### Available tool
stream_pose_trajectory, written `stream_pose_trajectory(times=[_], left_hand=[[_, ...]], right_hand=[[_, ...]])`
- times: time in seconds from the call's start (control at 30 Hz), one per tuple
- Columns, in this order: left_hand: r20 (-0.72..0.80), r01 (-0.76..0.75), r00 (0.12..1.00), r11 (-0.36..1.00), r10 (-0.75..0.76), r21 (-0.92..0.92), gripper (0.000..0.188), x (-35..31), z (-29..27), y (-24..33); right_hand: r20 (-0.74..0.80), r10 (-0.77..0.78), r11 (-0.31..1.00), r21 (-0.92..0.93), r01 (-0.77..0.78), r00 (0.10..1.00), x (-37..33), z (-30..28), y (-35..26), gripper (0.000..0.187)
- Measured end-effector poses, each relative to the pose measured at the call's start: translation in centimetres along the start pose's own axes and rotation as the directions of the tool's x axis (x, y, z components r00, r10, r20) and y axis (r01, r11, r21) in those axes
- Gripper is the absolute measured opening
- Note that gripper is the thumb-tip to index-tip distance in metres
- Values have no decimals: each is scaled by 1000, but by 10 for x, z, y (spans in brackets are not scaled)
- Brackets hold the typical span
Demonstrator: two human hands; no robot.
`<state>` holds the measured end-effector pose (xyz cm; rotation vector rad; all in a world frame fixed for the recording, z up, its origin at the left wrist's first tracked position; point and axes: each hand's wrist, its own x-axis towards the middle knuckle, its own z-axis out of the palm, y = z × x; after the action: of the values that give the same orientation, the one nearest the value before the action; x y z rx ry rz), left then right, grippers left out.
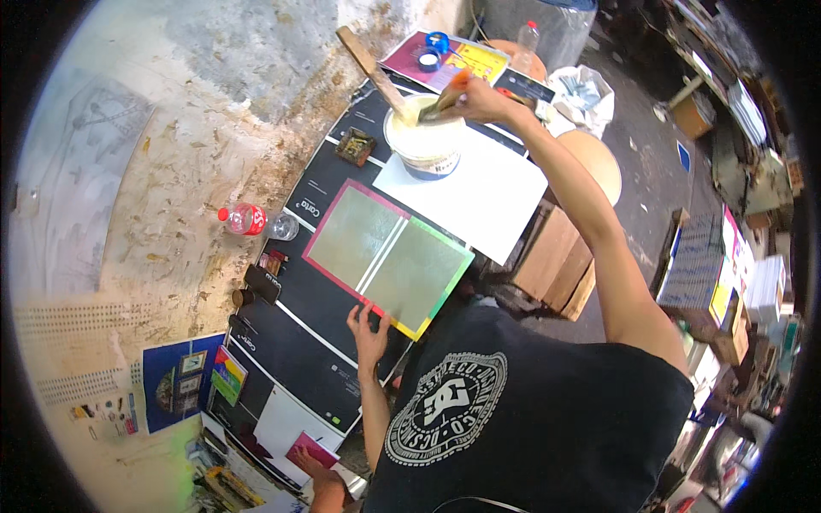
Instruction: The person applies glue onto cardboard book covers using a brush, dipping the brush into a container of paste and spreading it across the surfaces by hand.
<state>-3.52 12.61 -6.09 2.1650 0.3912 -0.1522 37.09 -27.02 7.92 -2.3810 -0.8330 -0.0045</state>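
My right hand (481, 101) is closed round a flat tool (438, 108) with a bit of orange at its top. The tool's lower end is at the mouth of a white bucket (423, 161) of pale, creamy paste. I cannot tell whether it is a brush or a scraper. A long wooden stick (359, 53) leans out of the same bucket. My left hand (369, 335), fingers apart, rests by the near edge of a greenish-grey board (355, 235) with coloured borders and two white lines across its middle. White sheets (492, 192) lie under the bucket.
The dark-covered table (299, 350) runs along a stained wall. Against the wall are a red-capped bottle (242, 219) and a small box (355, 146). Another person's hand (315, 466) is on a magenta card at lower left. Wooden boxes (554, 256) stand at the table's right.
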Motion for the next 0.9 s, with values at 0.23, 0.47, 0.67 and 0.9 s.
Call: stream_pose_trajectory(times=[0.23,0.47,0.67,0.9], left_hand=[[-437,58,897,998,-61,-20,59,-55,4,3],[-701,187,561,892,-441,-411,45,-145,1,-54],[-758,-374,534,699,-375,-609,34,-15,-102,77],[341,-362,894,918,292,162,76,243,-98,109]], right_hand=[[640,81,994,-109,-14,764,95,42,27,53],[312,130,865,429,-262,941,44,-26,5,47],[94,479,263,933,-245,873,-63,65,-85,50],[451,-112,713,657,-245,885,-78,189,-274,34]])
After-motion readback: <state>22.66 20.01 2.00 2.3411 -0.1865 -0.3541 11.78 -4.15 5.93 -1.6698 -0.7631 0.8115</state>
